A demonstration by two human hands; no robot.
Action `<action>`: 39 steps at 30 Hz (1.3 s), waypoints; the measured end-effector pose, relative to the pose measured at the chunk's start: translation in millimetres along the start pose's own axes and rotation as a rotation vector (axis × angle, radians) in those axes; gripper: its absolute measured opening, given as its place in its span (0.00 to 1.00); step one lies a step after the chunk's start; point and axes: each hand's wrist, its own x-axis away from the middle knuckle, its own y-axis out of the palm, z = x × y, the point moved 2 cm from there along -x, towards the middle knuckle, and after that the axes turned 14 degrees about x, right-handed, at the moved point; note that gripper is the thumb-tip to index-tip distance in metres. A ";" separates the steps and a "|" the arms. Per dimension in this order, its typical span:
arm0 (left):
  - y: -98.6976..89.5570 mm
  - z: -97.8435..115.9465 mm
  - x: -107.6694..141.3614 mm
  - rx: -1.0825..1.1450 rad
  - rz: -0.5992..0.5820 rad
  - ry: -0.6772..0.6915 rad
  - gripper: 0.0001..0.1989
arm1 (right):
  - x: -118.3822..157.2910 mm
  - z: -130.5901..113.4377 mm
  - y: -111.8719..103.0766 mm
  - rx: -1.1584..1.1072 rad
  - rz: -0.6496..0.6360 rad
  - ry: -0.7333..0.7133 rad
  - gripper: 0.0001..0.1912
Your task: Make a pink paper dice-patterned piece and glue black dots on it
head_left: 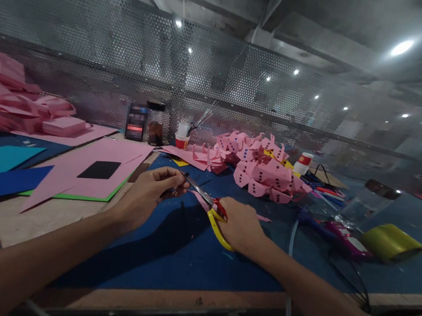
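My right hand [239, 226] is closed round the handles of red and yellow scissors [218, 229], whose blades point up and left. The blade tips reach the fingertips of my left hand [152, 189], which is pinched on something small and dark, too small to make out. Both hands are above the blue mat [180, 273]. Beneath the scissors lies a pink paper strip [200, 200]. Beyond my hands is a heap of folded pink paper shapes with dark dots [267, 173].
Left are pink sheets [74, 161], a black square [99, 170], blue paper [1, 183] and a pink paper pile [16, 101]. A paper cup [181, 141] and dark jar [156, 125] stand behind. Right are a yellow tape roll [392, 244], glue gun [348, 241] and clear jar [366, 204].
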 end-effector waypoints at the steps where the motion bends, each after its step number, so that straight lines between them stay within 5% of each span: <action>1: 0.1 0.1 0.3 0.002 0.000 -0.001 0.10 | 0.1 0.2 0.1 0.002 0.004 -0.001 0.16; 39: 1.3 0.9 1.0 -0.014 -0.010 0.007 0.07 | 0.8 -0.4 2.1 0.029 -0.001 -0.022 0.16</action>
